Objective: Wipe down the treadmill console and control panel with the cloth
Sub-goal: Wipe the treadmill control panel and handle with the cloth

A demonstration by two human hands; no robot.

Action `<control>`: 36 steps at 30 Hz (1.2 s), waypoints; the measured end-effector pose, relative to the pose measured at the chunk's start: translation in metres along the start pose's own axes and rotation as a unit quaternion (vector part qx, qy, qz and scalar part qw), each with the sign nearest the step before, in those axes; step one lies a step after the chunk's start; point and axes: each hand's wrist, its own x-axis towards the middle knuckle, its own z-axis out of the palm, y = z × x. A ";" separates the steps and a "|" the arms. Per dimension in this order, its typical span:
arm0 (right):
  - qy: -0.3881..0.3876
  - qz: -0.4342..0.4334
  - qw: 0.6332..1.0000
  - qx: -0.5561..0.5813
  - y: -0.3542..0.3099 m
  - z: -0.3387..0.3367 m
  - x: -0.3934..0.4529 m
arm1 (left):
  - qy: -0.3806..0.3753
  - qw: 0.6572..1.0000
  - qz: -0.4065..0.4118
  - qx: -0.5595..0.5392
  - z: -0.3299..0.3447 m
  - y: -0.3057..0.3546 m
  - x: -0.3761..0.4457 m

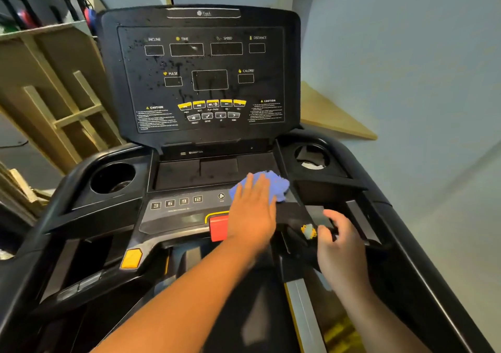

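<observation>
The black treadmill console (202,27) stands upright ahead, its display panel speckled with droplets and drip trails. Below it lies the control panel (176,203) with numbered incline buttons, a fan button and a red stop key (218,228). A blue cloth (273,183) lies at the right end of this panel and the tray edge. My left hand (252,211) presses flat on the cloth, fingers extended. My right hand (340,244) curls around a black bottle-like object (295,257) with a yellow and grey tip (308,230), low beside the right handrail.
Cup holders sit at the left (112,177) and the right (311,157) of the tray. A yellow button (131,257) is on the left grip. Wooden shelving (54,95) stands to the left, a pale wall (406,54) close on the right with a wooden board (333,114).
</observation>
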 end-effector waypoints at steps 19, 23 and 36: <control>-0.132 -0.076 0.946 -0.287 0.105 -0.032 0.049 | -0.083 0.977 0.191 -0.037 0.000 0.011 -0.059; -0.143 -0.099 0.948 -0.266 0.102 -0.029 0.061 | 0.018 0.947 -0.049 -0.316 -0.057 -0.011 -0.065; -0.084 -0.178 0.956 -0.217 0.116 -0.022 0.065 | 0.135 0.939 -0.288 -0.131 -0.063 -0.103 -0.064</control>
